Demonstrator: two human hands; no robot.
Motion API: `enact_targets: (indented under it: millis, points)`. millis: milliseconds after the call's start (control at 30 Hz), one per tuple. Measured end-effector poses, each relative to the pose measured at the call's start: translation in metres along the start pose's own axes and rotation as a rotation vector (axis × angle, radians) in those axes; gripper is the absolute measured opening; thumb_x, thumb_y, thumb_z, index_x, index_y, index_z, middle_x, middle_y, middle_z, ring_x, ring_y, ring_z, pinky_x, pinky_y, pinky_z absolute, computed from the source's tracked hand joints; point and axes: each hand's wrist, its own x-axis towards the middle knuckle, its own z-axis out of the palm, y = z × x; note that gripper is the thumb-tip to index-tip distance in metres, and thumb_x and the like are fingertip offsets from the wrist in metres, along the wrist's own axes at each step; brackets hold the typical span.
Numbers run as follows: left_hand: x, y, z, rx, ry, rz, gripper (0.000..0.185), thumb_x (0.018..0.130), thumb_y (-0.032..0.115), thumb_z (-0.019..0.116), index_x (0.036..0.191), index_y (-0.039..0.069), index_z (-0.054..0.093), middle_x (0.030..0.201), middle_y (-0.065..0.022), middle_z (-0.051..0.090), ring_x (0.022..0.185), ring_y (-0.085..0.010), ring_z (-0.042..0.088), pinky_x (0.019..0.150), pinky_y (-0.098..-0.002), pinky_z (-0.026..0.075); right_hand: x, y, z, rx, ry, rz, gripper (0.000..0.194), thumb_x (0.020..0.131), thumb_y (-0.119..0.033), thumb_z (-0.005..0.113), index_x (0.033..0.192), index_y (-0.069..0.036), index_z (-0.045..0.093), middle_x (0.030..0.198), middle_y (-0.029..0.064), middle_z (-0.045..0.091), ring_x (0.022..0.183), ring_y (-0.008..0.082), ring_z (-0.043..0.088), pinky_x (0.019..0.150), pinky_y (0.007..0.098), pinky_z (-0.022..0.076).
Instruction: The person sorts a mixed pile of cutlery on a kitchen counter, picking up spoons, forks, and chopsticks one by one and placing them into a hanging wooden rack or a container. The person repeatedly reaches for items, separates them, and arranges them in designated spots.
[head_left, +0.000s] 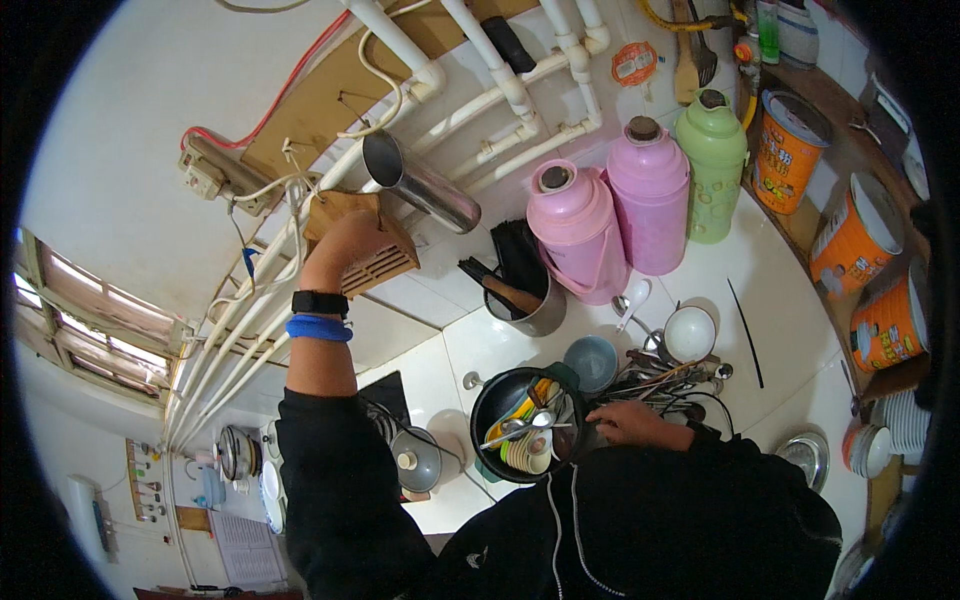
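My left hand (352, 238) is raised to a slatted wooden utensil holder (390, 264) on the wall. Its fingers are hidden at the holder, so their grip cannot be seen. Beside that hangs a metal cylinder (431, 187), tilted, its mouth toward me. Low on the counter, my right hand (630, 424) is at the rim of a black pot (487, 401) with nothing visible in its loosely bent fingers. Inside the pot lie metal spoons (517, 429), pale nested spoons (525, 454) and yellow-handled utensils. Loose metal cutlery (645, 379) is piled just beyond the right hand.
Two pink thermos flasks (577, 232) (649, 202) and a green one (711, 172) stand against the wall. Near them are a metal canister (551, 311) with black items, a grey bowl (591, 363), a white bowl (690, 334) and a chopstick (745, 334). A lidded pot (424, 461) sits left.
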Motion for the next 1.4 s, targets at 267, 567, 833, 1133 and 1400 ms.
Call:
enact_targets:
  millis: [267, 567, 833, 1133, 1400]
  points:
    - [0.001, -0.006, 0.009, -0.054, 0.077, 0.015, 0.043, 0.08, 0.037, 0.072, 0.087, -0.006, 0.073, 0.087, -0.0287, 0.07, 0.082, -0.0438, 0.069, 0.076, -0.0496, 0.054, -0.001, 0.005, 0.002, 0.003, 0.0, 0.001, 0.034, 0.092, -0.023, 0.065, 0.124, -0.011, 0.066, 0.109, 0.0155, 0.072, 0.097, 0.0348, 0.069, 0.084, 0.0462, 0.0557]
    - [-0.019, -0.02, 0.009, -0.208, 0.138, 0.139, 0.037, 0.082, 0.028, 0.075, 0.098, -0.005, 0.068, 0.089, -0.0232, 0.07, 0.082, -0.0346, 0.068, 0.075, -0.042, 0.054, 0.004, -0.006, -0.009, 0.076, 0.056, -0.089, 0.034, 0.091, -0.02, 0.067, 0.123, -0.008, 0.067, 0.104, 0.0174, 0.071, 0.093, 0.0323, 0.07, 0.08, 0.0428, 0.0556]
    - [-0.056, -0.021, -0.008, -0.778, 0.026, -0.072, 0.031, 0.092, 0.018, 0.072, 0.113, -0.004, 0.067, 0.099, -0.0021, 0.07, 0.089, -0.0123, 0.063, 0.083, -0.0296, 0.051, 0.094, -0.079, -0.065, 0.274, 0.162, -0.131, 0.046, 0.093, -0.009, 0.065, 0.138, -0.003, 0.055, 0.12, 0.0137, 0.067, 0.103, 0.0224, 0.068, 0.088, 0.0344, 0.0537]
    - [-0.07, -0.014, -0.008, -0.93, 0.091, 0.042, 0.035, 0.093, 0.018, 0.071, 0.119, -0.005, 0.064, 0.101, -0.0054, 0.069, 0.093, -0.0131, 0.061, 0.086, -0.0297, 0.049, 0.251, -0.153, -0.083, 1.005, 0.485, -0.036, 0.092, 0.085, 0.002, 0.061, 0.162, -0.005, 0.01, 0.157, 0.0195, 0.036, 0.143, 0.0282, 0.039, 0.115, 0.0345, 0.0338]
    - [-0.062, -0.008, 0.008, -0.82, 0.269, 0.1, 0.038, 0.091, 0.02, 0.073, 0.118, -0.005, 0.064, 0.089, -0.0107, 0.068, 0.082, -0.0167, 0.061, 0.077, -0.0325, 0.05, 0.287, -0.139, -0.079, 1.181, 0.412, -0.037, 0.079, 0.086, -0.001, 0.062, 0.158, -0.005, 0.028, 0.14, 0.0155, 0.052, 0.127, 0.0233, 0.053, 0.102, 0.0317, 0.0452]
